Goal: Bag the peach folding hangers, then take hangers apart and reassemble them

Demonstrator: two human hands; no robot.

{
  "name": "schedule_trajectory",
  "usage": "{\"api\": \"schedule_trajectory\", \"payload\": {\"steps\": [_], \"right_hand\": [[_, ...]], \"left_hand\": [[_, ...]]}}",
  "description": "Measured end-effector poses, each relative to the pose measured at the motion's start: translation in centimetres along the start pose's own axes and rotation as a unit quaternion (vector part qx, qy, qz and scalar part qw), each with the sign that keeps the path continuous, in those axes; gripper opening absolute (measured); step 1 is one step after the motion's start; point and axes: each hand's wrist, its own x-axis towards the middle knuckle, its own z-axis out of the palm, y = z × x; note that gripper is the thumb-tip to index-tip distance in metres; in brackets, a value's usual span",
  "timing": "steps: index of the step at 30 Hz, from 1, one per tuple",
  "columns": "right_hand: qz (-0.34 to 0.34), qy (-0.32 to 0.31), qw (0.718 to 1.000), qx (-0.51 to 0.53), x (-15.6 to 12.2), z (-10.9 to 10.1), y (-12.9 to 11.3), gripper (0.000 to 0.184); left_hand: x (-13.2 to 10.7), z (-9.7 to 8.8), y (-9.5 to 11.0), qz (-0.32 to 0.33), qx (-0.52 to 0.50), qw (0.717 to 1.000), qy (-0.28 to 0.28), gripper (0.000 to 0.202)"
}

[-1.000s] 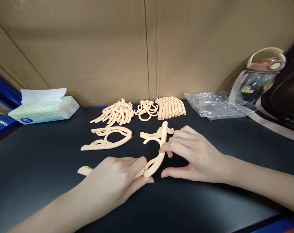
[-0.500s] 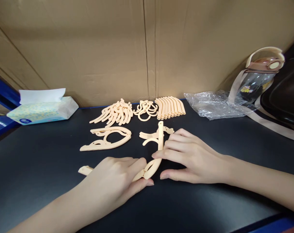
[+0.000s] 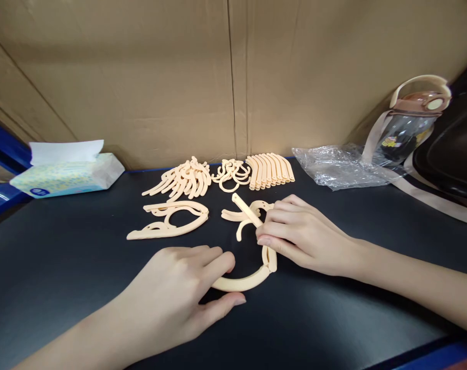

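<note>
A cream plastic folding hanger (image 3: 243,282) is between my hands, its jointed arms bent at an angle. My left hand (image 3: 187,282) is curled loosely over its curved lower arm, and the thumb stands a little apart from the fingers. The far end of that arm is hidden under the palm. My right hand (image 3: 302,234) grips the other arm near its bend, thumb against fingers, with the straight end pointing up and left. Beyond my right fingers lie other cream hanger pieces (image 3: 230,215), partly covered. A folded hanger (image 3: 187,227) rests behind my left hand.
At the back are a pile of curved hanger arms (image 3: 190,180), a heap of hooks (image 3: 231,174) and a row of straighter arms (image 3: 272,169). A tissue pack (image 3: 71,174) sits left. Right are a clear plastic bag (image 3: 329,164) and a strapped bottle (image 3: 410,128).
My right hand has closed its thumb on the hanger and swung that arm, its free end tipping left and its joint moving right. My left hand's grip has loosened, and the arm has slid rightward.
</note>
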Motion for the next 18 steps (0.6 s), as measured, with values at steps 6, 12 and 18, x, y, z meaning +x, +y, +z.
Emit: {"api": "schedule_trajectory", "payload": {"steps": [6, 12, 18], "right_hand": [[-0.001, 0.000, 0.997, -0.079, -0.09, 0.01, 0.06, 0.024], [-0.027, 0.008, 0.982, -0.186, -0.08, -0.01, -0.03, 0.016], [-0.025, -0.005, 0.958, -0.284, -0.33, -0.18, -0.33, 0.014]], "left_hand": [[0.08, 0.16, 0.02, 0.008, 0.012, 1.000, 0.018, 0.015], [0.46, 0.14, -0.17, 0.009, 0.070, 0.996, 0.059, 0.009], [0.47, -0.08, -0.14, -0.033, 0.025, 0.997, 0.069, 0.027]]}}
